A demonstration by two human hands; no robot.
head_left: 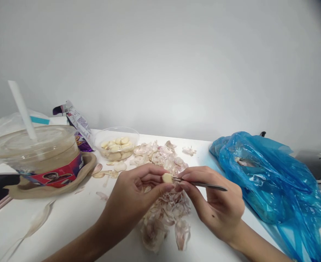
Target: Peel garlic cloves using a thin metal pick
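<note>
Between the thumb and fingers of my left hand (141,189) is a peeled garlic clove (167,178). My right hand (215,200) pinches a pair of metal tweezers (204,185), whose tips meet the clove's right side. Both hands are above a heap of papery garlic skins (173,207) on the white table. Behind my left hand, a clear plastic bowl (116,133) holds several peeled cloves (116,145). A few unpeeled cloves (97,168) and loose bits lie in front of that bowl.
At left, a large lidded drink cup (53,156) with a white straw (22,109) sits in a cardboard carrier (90,163). A purple snack packet (79,123) stands behind it. A blue plastic bag (264,174) covers the right side. The wall (160,65) rises behind the table (75,225).
</note>
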